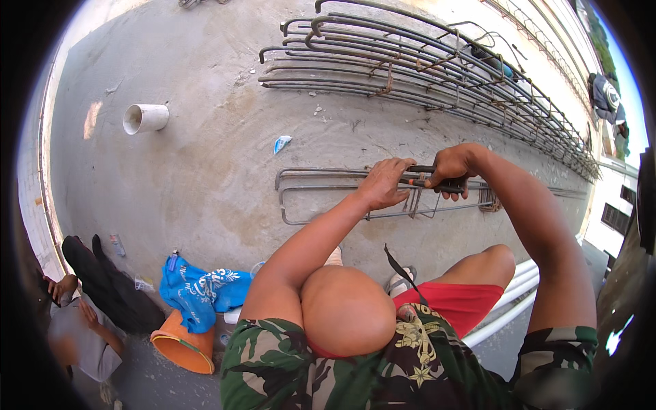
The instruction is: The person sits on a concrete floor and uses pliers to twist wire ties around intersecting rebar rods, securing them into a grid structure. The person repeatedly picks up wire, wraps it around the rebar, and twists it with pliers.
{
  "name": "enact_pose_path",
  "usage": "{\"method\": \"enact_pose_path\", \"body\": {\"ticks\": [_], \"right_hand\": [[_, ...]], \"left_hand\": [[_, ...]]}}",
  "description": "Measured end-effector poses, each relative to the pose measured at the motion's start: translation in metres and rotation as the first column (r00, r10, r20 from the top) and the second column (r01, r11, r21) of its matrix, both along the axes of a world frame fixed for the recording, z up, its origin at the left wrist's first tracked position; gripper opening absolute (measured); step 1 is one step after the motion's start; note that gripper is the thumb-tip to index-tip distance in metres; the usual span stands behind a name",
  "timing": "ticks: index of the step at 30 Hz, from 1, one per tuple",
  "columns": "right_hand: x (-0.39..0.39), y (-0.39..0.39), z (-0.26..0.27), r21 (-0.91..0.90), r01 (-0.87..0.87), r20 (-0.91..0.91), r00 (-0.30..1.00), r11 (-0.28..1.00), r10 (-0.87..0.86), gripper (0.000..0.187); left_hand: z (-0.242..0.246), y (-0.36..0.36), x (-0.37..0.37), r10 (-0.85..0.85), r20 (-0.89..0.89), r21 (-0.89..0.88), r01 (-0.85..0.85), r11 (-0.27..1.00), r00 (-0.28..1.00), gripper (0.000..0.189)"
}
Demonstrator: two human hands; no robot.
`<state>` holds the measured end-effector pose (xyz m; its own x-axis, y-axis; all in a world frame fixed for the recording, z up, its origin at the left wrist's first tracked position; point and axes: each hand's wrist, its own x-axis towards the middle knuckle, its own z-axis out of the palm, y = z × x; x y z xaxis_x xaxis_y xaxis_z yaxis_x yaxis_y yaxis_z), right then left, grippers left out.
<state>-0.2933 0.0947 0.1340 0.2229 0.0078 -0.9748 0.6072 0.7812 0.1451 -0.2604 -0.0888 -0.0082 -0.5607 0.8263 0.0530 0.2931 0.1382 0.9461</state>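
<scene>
Before me on the concrete floor lies a narrow rebar cage (307, 188) of long steel bars with bent ends. My left hand (384, 183) rests across its upper bars, thumb and fingers to either side of them, beside a thin steel stirrup (416, 201). My right hand (452, 170) is closed around a dark-handled hand tool (453, 187) with orange marks, apparently pincers. Its working end points towards my left hand and is partly hidden. A bundle of rusty stirrups (489, 199) sits around the bars farther right.
Larger rebar cages (369, 61) lie at the top, with a power tool (492, 61) among them. A white pipe stub (146, 119) rises from the floor. A blue cloth (205, 287) drapes over an orange bucket (184, 343). White pipes (505, 307) lie right; a person (87, 323) sits left.
</scene>
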Motion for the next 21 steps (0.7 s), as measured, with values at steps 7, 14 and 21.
{"method": "enact_pose_path", "body": {"ticks": [7, 14, 21], "right_hand": [[0.114, 0.013, 0.009, -0.172, 0.001, -0.205, 0.978, 0.985, -0.037, 0.028], [0.186, 0.010, 0.010, -0.166, -0.084, -0.558, 0.830, 0.983, -0.024, 0.081], [0.260, 0.098, 0.010, -0.123, -0.135, -0.760, 0.649, 0.983, -0.006, 0.067]], "left_hand": [[0.026, 0.000, 0.024, -0.454, 0.394, -0.037, 0.507, 0.861, 0.799, 0.037], [0.051, 0.021, 0.011, -0.160, 0.594, -0.234, 0.360, 0.903, 0.788, 0.025], [0.096, 0.045, -0.051, 0.429, 0.751, -0.291, -0.332, 0.897, 0.501, 0.027]]}}
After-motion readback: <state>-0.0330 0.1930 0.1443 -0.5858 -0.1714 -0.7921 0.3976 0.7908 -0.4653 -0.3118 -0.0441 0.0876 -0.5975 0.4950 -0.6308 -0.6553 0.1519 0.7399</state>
